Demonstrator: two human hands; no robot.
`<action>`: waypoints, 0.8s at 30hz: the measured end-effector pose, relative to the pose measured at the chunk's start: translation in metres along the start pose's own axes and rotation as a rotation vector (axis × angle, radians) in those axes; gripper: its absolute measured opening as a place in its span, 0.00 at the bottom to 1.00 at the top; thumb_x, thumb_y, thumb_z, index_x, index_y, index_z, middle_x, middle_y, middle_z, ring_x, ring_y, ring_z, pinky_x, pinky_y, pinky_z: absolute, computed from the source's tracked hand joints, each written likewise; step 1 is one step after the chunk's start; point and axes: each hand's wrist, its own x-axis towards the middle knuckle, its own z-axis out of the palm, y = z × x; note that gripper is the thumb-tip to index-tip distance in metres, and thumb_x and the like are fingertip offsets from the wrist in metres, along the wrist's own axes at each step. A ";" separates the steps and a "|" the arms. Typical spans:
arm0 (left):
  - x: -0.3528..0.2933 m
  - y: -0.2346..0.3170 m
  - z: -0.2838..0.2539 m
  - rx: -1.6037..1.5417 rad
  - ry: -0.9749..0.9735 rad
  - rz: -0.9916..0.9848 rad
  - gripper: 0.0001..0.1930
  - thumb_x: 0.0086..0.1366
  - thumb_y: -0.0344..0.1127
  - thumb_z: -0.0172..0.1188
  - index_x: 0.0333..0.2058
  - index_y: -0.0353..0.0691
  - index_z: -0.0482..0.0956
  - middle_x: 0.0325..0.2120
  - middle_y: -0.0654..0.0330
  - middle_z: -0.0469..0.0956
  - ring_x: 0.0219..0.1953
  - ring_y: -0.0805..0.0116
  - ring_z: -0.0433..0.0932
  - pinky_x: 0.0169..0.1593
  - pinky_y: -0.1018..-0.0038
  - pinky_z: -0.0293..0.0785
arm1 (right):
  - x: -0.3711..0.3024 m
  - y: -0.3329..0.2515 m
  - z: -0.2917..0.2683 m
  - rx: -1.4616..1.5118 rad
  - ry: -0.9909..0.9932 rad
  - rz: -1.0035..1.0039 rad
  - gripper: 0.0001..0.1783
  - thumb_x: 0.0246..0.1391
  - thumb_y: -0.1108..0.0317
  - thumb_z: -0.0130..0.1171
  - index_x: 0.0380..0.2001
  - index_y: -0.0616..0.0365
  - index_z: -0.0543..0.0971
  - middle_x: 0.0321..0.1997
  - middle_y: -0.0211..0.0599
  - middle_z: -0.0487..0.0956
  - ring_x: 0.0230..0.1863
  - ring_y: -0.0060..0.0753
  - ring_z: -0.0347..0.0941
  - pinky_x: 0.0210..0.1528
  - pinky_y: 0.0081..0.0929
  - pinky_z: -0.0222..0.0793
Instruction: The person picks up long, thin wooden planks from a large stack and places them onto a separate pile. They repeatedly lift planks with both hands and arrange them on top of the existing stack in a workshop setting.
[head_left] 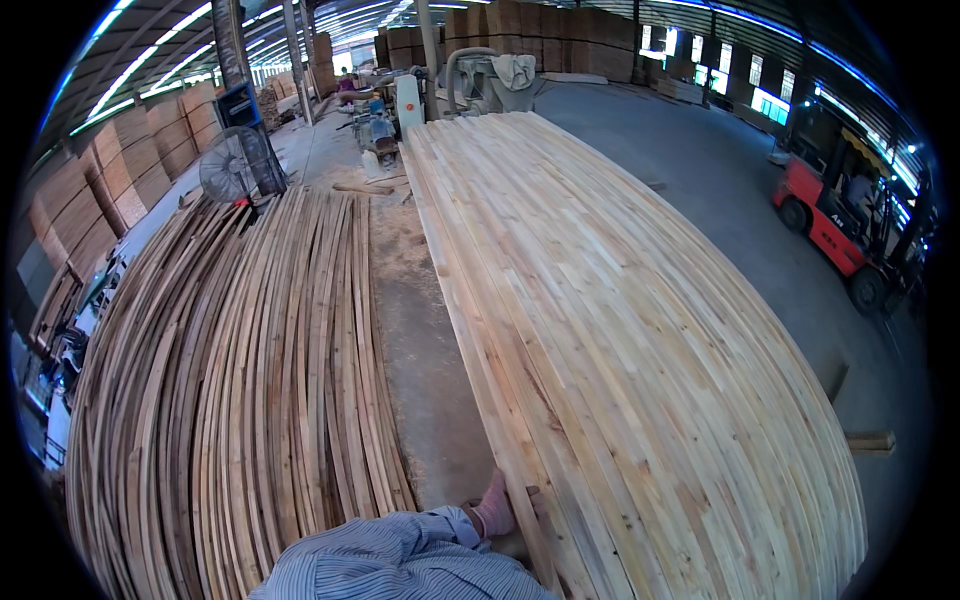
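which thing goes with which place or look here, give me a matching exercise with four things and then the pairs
Things:
1. forklift
2. fan
3. person's hand
4. sleeve

Places or looks:
A. at the left edge of the pale boards
B. striped cloth
C. mainly red, on the right of the picture
D. beside a column on the left

Right pairs: 1-C, 2-D, 3-A, 4-B

I've got the left hand (pixel 494 507) at lower centre, curled at a long board's (pixel 490 400) edge. Brownish strips (pixel 250 380) crowd my frame's left; a red forklift (pixel 825 228) sits upper right.
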 end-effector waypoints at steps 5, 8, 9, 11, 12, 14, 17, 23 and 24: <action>-0.009 0.004 -0.013 0.054 0.094 0.010 0.46 0.54 0.85 0.48 0.32 0.36 0.69 0.31 0.54 0.67 0.36 0.51 0.70 0.48 0.54 0.69 | 0.018 -0.037 -0.004 0.017 -0.011 -0.036 0.34 0.50 0.36 0.60 0.48 0.54 0.82 0.46 0.46 0.83 0.48 0.48 0.80 0.47 0.48 0.76; 0.003 0.025 -0.050 -0.006 -0.114 -0.083 0.51 0.52 0.86 0.48 0.38 0.32 0.73 0.37 0.47 0.73 0.43 0.45 0.74 0.54 0.50 0.70 | 0.023 -0.051 -0.005 0.009 -0.020 -0.044 0.33 0.49 0.38 0.61 0.47 0.54 0.82 0.45 0.45 0.83 0.47 0.49 0.80 0.47 0.48 0.76; 0.005 0.028 -0.053 0.003 -0.104 -0.058 0.52 0.54 0.87 0.44 0.41 0.31 0.72 0.39 0.46 0.74 0.44 0.44 0.74 0.53 0.50 0.71 | 0.024 -0.054 -0.006 0.010 -0.023 -0.042 0.32 0.49 0.38 0.61 0.47 0.54 0.82 0.44 0.45 0.83 0.47 0.49 0.80 0.46 0.48 0.76; -0.012 0.023 -0.028 0.023 -0.078 -0.027 0.54 0.58 0.87 0.36 0.47 0.30 0.71 0.42 0.44 0.76 0.47 0.44 0.75 0.52 0.50 0.73 | 0.025 -0.061 -0.006 0.008 -0.028 -0.023 0.31 0.49 0.39 0.62 0.46 0.53 0.82 0.44 0.45 0.83 0.46 0.49 0.80 0.46 0.48 0.76; -0.014 0.024 -0.024 0.033 -0.023 -0.035 0.54 0.57 0.87 0.36 0.46 0.30 0.71 0.41 0.44 0.76 0.46 0.44 0.75 0.52 0.50 0.73 | 0.025 -0.063 -0.007 0.004 -0.027 -0.018 0.31 0.48 0.40 0.62 0.46 0.53 0.82 0.43 0.45 0.83 0.46 0.49 0.80 0.46 0.48 0.76; -0.019 0.029 -0.017 0.052 0.089 -0.036 0.54 0.56 0.87 0.38 0.45 0.30 0.72 0.40 0.44 0.76 0.45 0.44 0.76 0.52 0.50 0.73 | 0.027 -0.071 -0.008 0.002 -0.032 -0.020 0.30 0.48 0.41 0.63 0.45 0.53 0.82 0.43 0.45 0.83 0.45 0.49 0.80 0.45 0.48 0.76; -0.022 0.031 -0.015 0.134 0.081 0.006 0.56 0.52 0.89 0.43 0.46 0.30 0.72 0.38 0.45 0.76 0.43 0.44 0.76 0.54 0.49 0.73 | 0.028 -0.081 -0.008 0.010 -0.034 -0.015 0.29 0.47 0.43 0.64 0.45 0.53 0.82 0.41 0.44 0.83 0.44 0.49 0.81 0.45 0.48 0.76; -0.021 0.068 -0.011 0.054 -0.016 0.001 0.49 0.52 0.86 0.51 0.38 0.35 0.73 0.34 0.50 0.75 0.38 0.50 0.75 0.46 0.52 0.75 | 0.028 -0.099 -0.004 0.044 -0.037 0.025 0.26 0.46 0.46 0.66 0.43 0.53 0.82 0.39 0.44 0.83 0.42 0.49 0.81 0.43 0.48 0.76; -0.021 0.079 -0.010 0.039 -0.075 0.012 0.47 0.53 0.86 0.50 0.35 0.36 0.73 0.32 0.52 0.73 0.35 0.52 0.74 0.44 0.54 0.74 | 0.027 -0.101 -0.003 0.051 -0.037 0.035 0.26 0.46 0.47 0.67 0.43 0.53 0.82 0.39 0.43 0.83 0.42 0.49 0.81 0.43 0.48 0.76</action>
